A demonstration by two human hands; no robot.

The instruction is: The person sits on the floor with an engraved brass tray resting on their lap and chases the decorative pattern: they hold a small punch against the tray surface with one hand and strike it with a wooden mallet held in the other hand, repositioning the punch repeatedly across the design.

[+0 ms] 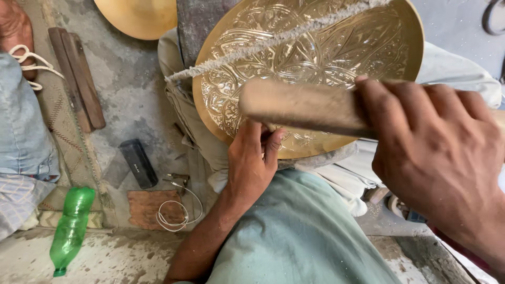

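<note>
Brass engraved tray [336, 47] propped on my lap, left hand [252, 158] pinching its lower rim. Right hand [436, 152] closed on a wooden mallet [300, 105] just above; I'd say mid-hammering, next strike needs aim.

1. One engraved brass tray [336, 58] fills the 12 to 1 o'clock area.
2. One plain brass dish [139, 16] shows partly at 11 o'clock.
3. One wooden mallet [302, 105] lies across the centre.
4. Two hands of the person appear: the left hand [252, 163] at centre, the right hand [431, 147] at 3 o'clock.
5. One green plastic bottle [71, 229] lies at 8 o'clock.
6. One small black box [138, 163] sits at 9 o'clock.
7. Two wooden sticks [79, 79] lie at 10 o'clock.
8. One white cable [179, 213] coils at 7 o'clock.
</note>
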